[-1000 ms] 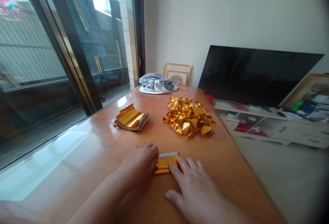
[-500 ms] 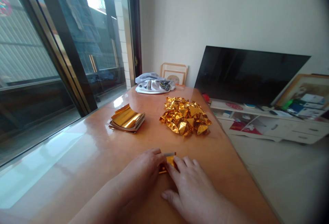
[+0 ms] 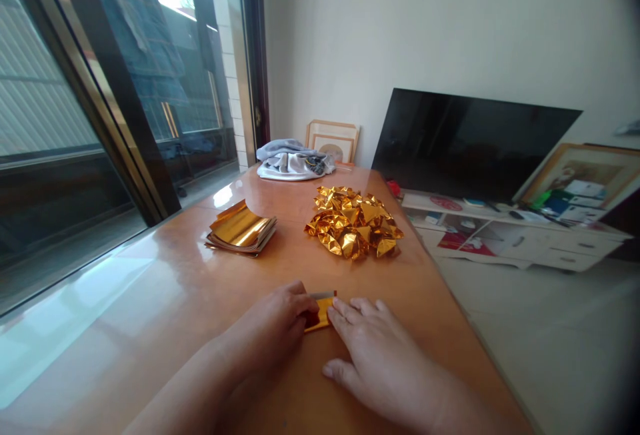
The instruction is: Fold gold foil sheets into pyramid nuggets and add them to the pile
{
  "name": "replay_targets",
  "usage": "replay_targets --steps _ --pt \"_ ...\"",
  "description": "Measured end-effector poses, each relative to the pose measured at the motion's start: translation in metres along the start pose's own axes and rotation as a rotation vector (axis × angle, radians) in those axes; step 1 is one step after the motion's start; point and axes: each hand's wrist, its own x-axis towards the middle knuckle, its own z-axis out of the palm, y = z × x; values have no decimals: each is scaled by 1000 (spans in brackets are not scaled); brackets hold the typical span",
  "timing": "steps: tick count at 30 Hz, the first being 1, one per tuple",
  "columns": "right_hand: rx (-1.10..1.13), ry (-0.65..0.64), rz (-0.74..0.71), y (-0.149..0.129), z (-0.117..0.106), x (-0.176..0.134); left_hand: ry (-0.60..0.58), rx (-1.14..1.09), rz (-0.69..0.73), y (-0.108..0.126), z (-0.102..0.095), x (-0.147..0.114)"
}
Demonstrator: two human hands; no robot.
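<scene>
A small folded sheet of gold foil paper (image 3: 324, 313) lies on the table in front of me, with a pale strip along its far edge. My left hand (image 3: 285, 315) is closed on the paper's left end, its fingers curled and partly hiding it. Fingers spread, my right hand (image 3: 373, 345) lies flat, its fingertips touching the paper's right edge and the thumb apart on the table. Farther off to the left is a stack of gold foil sheets (image 3: 243, 228). Beyond my right hand sits a pile of folded gold foil pieces (image 3: 355, 222).
The glossy brown table (image 3: 175, 295) runs away from me, its right edge close to my right arm. Grey and white cloth (image 3: 293, 160) is heaped at the far end. A television (image 3: 470, 145) stands on a white cabinet (image 3: 545, 246) to the right. Glass doors line the left.
The right hand has drawn slightly back from the left, uncovering more of the paper between them. The view has shifted a little to the right.
</scene>
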Motion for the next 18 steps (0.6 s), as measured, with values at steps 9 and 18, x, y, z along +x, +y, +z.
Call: replay_targets --steps 9,18 --pt "58 -114 1 -1 -1 -1 13 8 4 -4 4 1" --pt "69 -147 -19 4 -4 -3 -44 89 47 2 -1 1"
